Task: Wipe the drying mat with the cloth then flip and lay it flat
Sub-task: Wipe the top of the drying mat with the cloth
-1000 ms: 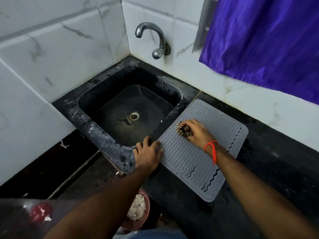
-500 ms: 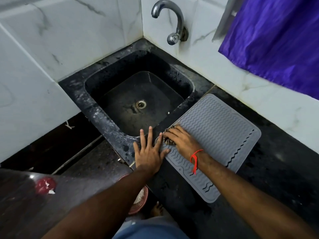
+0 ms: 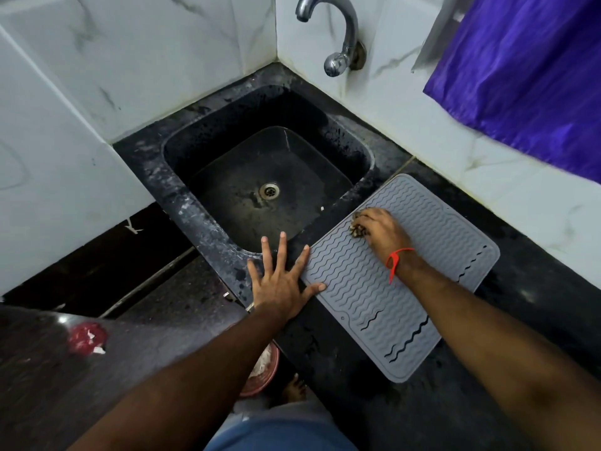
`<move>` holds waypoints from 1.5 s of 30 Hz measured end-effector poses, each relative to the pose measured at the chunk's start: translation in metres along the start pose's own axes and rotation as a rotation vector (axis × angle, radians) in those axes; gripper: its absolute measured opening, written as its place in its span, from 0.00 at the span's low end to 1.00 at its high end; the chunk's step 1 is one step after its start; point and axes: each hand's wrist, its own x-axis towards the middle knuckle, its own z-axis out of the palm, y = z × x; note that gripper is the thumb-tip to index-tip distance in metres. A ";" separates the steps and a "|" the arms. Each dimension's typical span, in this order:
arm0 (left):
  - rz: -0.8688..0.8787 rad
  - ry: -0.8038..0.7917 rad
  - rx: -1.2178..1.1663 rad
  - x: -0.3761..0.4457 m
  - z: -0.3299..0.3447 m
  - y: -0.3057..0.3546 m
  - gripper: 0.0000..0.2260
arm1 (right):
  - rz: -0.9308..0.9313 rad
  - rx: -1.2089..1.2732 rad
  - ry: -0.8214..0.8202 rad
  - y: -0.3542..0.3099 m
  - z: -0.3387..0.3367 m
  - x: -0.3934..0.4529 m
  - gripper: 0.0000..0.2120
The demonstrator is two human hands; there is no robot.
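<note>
A grey drying mat (image 3: 367, 288) with wavy ridges lies flat on the black counter, right of the sink. My right hand (image 3: 383, 232) presses a small bunched dark patterned cloth (image 3: 357, 230) onto the mat's upper left part; most of the cloth is hidden under the fingers. My left hand (image 3: 283, 281) lies flat with fingers spread on the counter at the mat's left edge, its thumb and one fingertip resting on the mat.
A black sink (image 3: 364, 148) with a round drain (image 3: 269, 190) sits left of the mat, under a chrome tap (image 3: 338, 37). White marble tiles wall the corner. A purple curtain (image 3: 527, 70) hangs at the top right. Below the counter edge stands a reddish bowl (image 3: 265, 372).
My right hand has slid the cloth from the mat's left edge back up toward its far part. My left hand has spread flat and stays at the mat's left edge.
</note>
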 end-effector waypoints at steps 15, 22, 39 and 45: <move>-0.166 0.030 -0.121 -0.009 -0.008 0.001 0.63 | -0.399 0.035 -0.057 -0.077 0.016 -0.021 0.19; -0.169 -0.028 -0.118 -0.013 -0.010 0.003 0.59 | -0.141 0.053 -0.061 -0.067 0.015 -0.011 0.20; 0.062 -0.083 0.076 -0.006 -0.006 0.010 0.39 | -0.227 -0.021 -0.104 0.006 -0.003 0.008 0.20; 0.054 -0.121 0.142 -0.003 -0.006 0.010 0.40 | -0.028 -0.025 -0.140 0.063 -0.027 0.038 0.19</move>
